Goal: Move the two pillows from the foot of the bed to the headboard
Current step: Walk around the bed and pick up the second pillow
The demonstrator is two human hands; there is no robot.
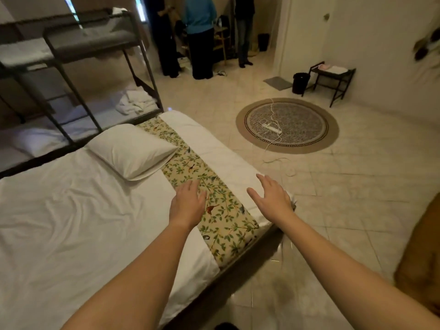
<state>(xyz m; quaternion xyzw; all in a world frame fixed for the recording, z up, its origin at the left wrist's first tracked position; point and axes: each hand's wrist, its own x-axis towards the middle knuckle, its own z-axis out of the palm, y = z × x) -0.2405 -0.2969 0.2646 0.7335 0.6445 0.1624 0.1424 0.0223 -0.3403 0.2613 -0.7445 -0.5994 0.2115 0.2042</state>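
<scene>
Both my forearms reach out over the white bed, my left hand and right hand spread flat and empty over its leaf-patterned runner. I see only one pillow, lying on the sheet beyond and left of my left hand, touching neither hand.

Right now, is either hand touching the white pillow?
Apart. The head view shows left hand and right hand open over the floral runner, bare bedding between them and the pillow.
</scene>
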